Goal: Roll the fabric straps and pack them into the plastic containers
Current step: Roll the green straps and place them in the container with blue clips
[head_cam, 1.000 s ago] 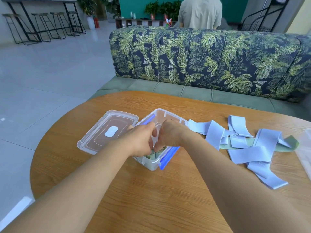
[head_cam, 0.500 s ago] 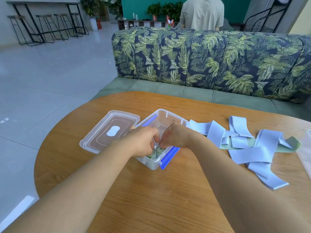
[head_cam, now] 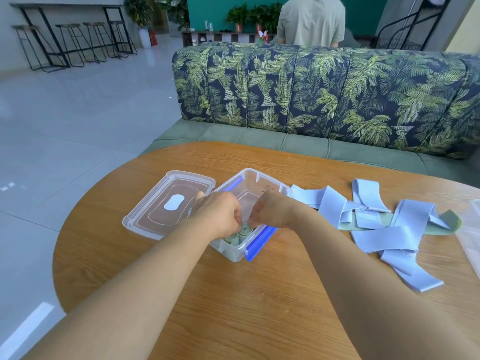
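The fingers (head_cam: 233,220) of the left hand (head_cam: 220,215) were curled down round the rolled straps (head_cam: 242,233), green rolls standing on end in the near end of the clear container (head_cam: 259,175); the fingertips were hidden. The right hand (head_cam: 275,211), fingers bent, pinched the top of one roll. The container, with blue clips (head_cam: 262,240) on its sides, sat on the wooden surface (head_cam: 259,294). Its lid (head_cam: 168,203) lay just beside it on the left. The loose straps (head_cam: 376,227), pale blue with one green, lay heaped to the right. A leaf-patterned sofa (head_cam: 324,94) stood beyond.
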Motion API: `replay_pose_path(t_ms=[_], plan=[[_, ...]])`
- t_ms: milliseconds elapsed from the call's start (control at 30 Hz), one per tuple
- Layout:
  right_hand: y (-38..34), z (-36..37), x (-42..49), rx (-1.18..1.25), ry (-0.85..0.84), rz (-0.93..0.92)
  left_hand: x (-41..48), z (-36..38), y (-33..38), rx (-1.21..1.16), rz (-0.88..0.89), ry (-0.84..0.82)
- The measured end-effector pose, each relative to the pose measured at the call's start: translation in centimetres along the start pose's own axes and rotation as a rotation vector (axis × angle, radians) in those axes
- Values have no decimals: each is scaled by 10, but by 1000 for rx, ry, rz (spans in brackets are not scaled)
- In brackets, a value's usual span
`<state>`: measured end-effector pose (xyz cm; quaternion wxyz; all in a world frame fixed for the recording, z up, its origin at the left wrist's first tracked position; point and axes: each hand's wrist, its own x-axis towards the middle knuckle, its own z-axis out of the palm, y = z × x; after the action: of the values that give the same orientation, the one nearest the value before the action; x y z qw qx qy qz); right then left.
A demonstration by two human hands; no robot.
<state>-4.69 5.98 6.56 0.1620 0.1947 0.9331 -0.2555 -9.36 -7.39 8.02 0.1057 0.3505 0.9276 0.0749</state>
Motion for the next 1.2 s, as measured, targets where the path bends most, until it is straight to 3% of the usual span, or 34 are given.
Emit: replay_pose_path(t_ms=[333, 533, 933, 1200], plan=[[-4, -1, 2, 31, 4, 5, -1, -5, 12, 88, -38, -21], [11, -1, -7, 410, 186, -11, 0, -5, 14, 100, -41, -18], [42, -13, -30, 525, 418, -103, 5, 0, 2, 57, -33, -42], [65, -26, -66, 702, 551, -72, -13, -10, 50, -93, 103, 278]])
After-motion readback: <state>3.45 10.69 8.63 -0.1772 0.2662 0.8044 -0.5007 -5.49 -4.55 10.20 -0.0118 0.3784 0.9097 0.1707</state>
